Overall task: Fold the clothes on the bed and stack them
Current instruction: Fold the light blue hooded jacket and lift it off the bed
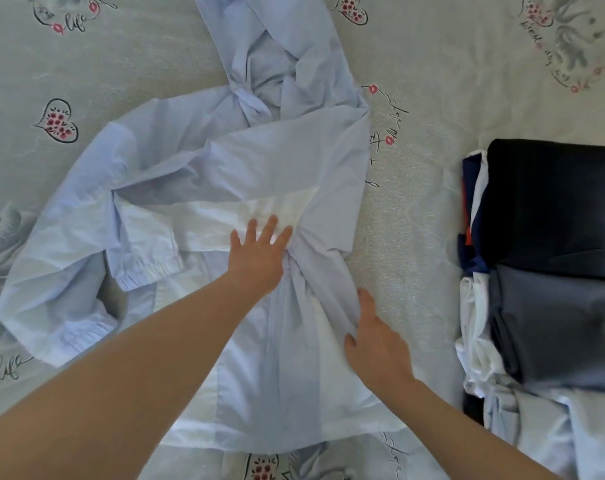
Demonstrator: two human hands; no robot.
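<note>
**Head view: both hands on the pale blue jacket**

Head camera looks down on a bed covered by a sheet (415,220) printed with hearts and handwriting. We see a pale blue jacket (197,161) spread across the middle of it, crumpled rather than flat. Its hood (276,60) lies bunched toward the far edge, and one sleeve (65,265) curves down the left side, ending in a gathered cuff (86,334) near the left forearm. A second gathered cuff (148,271) lies folded in over the body of the jacket, beside a band of white lining.

We have our left hand (259,254) laid flat on the jacket's middle, fingers straight and spread, pressing the fabric down where it gathers into folds. Our right hand (377,341) sits nearer, at the jacket's right edge; its fingers curl into a fold of the cloth and its thumb lies along the top, so it is gripping the jacket there. The fabric between the two hands is drawn into long creases.

To the right, apart from the jacket, stands a stack of folded clothes (553,265). A dark navy garment (553,202) lies on top at the far end, with a grey one (553,323) just below it in the picture, and white and blue edges showing along the left side. More pale fabric (543,431) lies loose at the near end of that stack.
</note>
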